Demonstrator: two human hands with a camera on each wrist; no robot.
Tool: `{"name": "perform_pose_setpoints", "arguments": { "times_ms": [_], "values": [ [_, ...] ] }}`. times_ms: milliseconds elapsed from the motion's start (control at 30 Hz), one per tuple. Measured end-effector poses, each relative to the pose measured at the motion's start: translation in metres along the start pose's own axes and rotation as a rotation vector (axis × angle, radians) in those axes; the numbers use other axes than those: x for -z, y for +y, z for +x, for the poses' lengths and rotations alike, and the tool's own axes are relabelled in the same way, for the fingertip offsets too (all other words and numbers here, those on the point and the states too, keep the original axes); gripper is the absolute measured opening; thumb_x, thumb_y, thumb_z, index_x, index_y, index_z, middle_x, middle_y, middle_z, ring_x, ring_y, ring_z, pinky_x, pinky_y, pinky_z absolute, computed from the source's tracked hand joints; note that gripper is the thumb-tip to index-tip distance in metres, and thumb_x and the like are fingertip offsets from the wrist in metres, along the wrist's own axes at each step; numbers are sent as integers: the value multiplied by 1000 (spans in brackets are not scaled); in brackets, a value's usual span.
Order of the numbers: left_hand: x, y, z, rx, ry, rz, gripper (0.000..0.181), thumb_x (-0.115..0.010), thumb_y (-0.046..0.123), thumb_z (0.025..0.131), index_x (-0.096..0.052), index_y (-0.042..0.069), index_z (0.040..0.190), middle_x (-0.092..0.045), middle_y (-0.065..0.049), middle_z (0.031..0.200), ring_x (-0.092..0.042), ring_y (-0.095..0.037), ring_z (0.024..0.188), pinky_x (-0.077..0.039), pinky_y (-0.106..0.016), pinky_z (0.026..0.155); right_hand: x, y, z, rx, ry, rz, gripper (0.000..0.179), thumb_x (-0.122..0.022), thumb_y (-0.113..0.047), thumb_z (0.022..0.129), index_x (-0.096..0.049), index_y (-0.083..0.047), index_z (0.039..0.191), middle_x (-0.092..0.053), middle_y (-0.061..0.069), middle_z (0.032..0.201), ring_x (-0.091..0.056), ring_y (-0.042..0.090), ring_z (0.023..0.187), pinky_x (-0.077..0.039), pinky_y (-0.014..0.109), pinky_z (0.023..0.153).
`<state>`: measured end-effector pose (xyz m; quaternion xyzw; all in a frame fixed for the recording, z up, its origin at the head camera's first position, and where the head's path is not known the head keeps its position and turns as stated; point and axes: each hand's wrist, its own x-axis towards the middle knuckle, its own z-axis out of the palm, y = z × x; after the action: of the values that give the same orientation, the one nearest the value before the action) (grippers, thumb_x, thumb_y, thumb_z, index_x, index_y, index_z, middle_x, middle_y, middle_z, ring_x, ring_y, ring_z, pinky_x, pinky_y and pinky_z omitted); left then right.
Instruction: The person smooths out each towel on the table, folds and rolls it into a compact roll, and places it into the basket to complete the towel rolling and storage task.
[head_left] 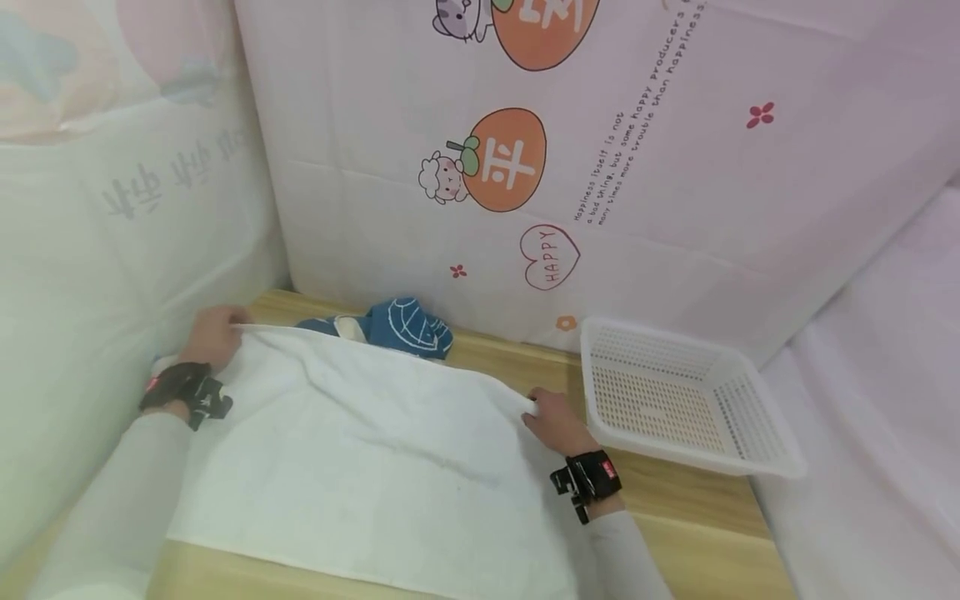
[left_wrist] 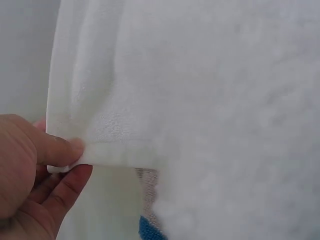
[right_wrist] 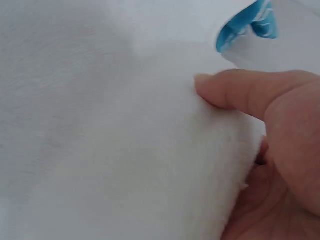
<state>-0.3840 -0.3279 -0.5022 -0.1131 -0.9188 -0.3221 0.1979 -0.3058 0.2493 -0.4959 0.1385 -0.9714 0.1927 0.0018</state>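
So there's a white towel (head_left: 360, 475) being held spread out over the wooden bench (head_left: 712, 521), with its far edge pinched at both ends. The far left corner is gripped by the left hand (head_left: 213, 337), thumb on top and fingers tucked underneath, as is shown pretty clearly in the left wrist view. The right end of that edge is pinched the same way by the right hand (head_left: 557, 423), thumb pressed onto the fluffy fabric. A crumpled blue cloth (head_left: 408, 327) with white lines on it is partly hidden behind the towel's far edge, near the back. Off to the right, a white plastic basket (head_left: 675, 447) is set on the bench, just beside the right hand. The back is covered by a printed sheet (head_left: 360, 100) with orange cartoon fruits, and a black strap (head_left: 597, 475) is worn on each wrist.
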Motion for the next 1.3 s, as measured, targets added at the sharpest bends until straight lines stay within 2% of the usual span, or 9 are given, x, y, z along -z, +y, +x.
{"name": "perform_pose_setpoints", "arguments": {
  "times_ms": [100, 267, 400, 500, 600, 867, 1033, 1167, 1300],
  "values": [
    [6, 4, -1, 20, 16, -15, 26, -50, -14, 79, -66, -11, 99, -67, -35, 101, -60, -52, 99, -43, -61, 90, 17, -8, -5, 36, -64, 43, 15, -70, -8, 93, -68, 0, 105, -68, 7, 90, -56, 16, 74, -50, 36, 70],
    [16, 16, 3, 46, 44, -4, 20, -52, -10, 87, -68, -10, 99, -69, -32, 99, -62, -45, 91, -45, -44, 79, 45, -8, -11, 39, -122, 60, 10, -66, -7, 96, -67, -3, 105, -64, 4, 94, -56, 17, 83, -49, 36, 74],
    [26, 29, 10, 33, 69, 10, 20, -55, -9, 87, -70, -8, 100, -70, -29, 95, -58, -36, 80, -39, -30, 67, 63, -3, -12, 38, -40, 17, 6, -68, -5, 94, -63, -5, 97, -61, 4, 89, -53, 18, 77, -47, 33, 67],
    [31, 38, 16, -8, 108, 9, 20, -55, -10, 85, -70, -8, 98, -70, -29, 90, -56, -35, 75, -36, -27, 64, 74, 2, -10, 24, 24, 4, 8, -69, -3, 93, -61, -4, 93, -60, 6, 89, -53, 19, 76, -46, 33, 66],
    [35, 43, 20, -19, 140, 14, 20, -54, -11, 84, -70, -9, 96, -69, -29, 88, -56, -36, 74, -36, -29, 65, 84, 9, -8, 28, 55, 0, 7, -68, 1, 93, -64, -1, 98, -65, 12, 97, -58, 24, 84, -50, 40, 73],
    [42, 44, 26, 130, 126, 53, 23, -50, -6, 88, -69, -9, 102, -67, -30, 90, -54, -38, 81, -35, -41, 72, 99, 29, -2, 16, 145, -27, 16, -65, 7, 93, -66, 6, 108, -68, 23, 107, -64, 38, 100, -54, 52, 85],
    [44, 43, 26, 155, 119, 51, 25, -49, -4, 90, -67, -9, 106, -66, -32, 96, -56, -42, 86, -36, -52, 84, 98, 35, 2, 10, 188, -19, 16, -64, 8, 93, -66, 6, 109, -68, 24, 110, -63, 41, 105, -53, 54, 90],
    [47, 49, 26, 138, 189, 22, 23, -49, -4, 92, -67, -9, 105, -67, -34, 101, -58, -44, 89, -37, -52, 86, 99, 39, 4, 36, 257, 0, 16, -63, 9, 93, -65, 8, 109, -65, 26, 108, -62, 42, 103, -51, 55, 88],
    [53, 59, 27, 115, 292, -9, 23, -49, -5, 92, -69, -8, 103, -68, -32, 105, -59, -41, 89, -38, -35, 81, 103, 41, 5, 64, 348, 7, 16, -61, 9, 94, -65, 8, 109, -63, 25, 105, -61, 41, 98, -52, 54, 83]
  ]
}}
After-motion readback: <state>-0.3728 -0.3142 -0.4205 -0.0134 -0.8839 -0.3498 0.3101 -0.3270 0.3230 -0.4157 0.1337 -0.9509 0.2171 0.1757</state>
